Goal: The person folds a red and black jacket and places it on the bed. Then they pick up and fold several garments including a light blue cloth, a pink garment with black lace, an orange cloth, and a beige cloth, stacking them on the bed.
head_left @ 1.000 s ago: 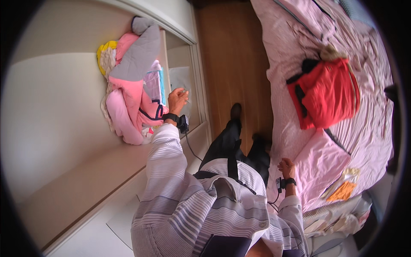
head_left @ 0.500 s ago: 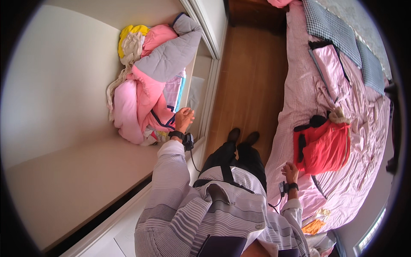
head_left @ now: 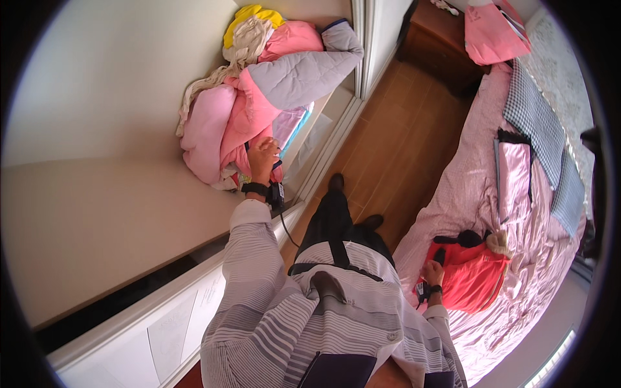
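My left hand [head_left: 262, 160] reaches into the wardrobe, fingers loosely spread over the coral-pink fabric with dark trim at the near side of a heap. The heap holds a pink and grey quilted cover [head_left: 297, 79], a pale pink bulky piece [head_left: 208, 132], beige cloth [head_left: 247, 40] and a yellow cloth [head_left: 259, 14]. Beside my left hand lies folded lilac cloth [head_left: 289, 123] with a turquoise edge. My right hand [head_left: 432, 273] is low over the bed, in front of a red jacket [head_left: 475, 275] with a beige furry part. Its fingers are loosely bent; contact with the jacket is unclear.
Sliding-door tracks [head_left: 336, 129] edge the wardrobe shelf [head_left: 129, 226]. Wooden floor [head_left: 394, 129] runs between it and the bed [head_left: 446, 174], which bears a folded pink garment [head_left: 514, 174] and checked pillows [head_left: 537, 103]. A pink bag [head_left: 495, 32] stands near a brown cabinet [head_left: 440, 45].
My body and view have turned, and my feet have stepped apart. My left hand has moved onto the heap. My right hand now overlaps the red jacket in view.
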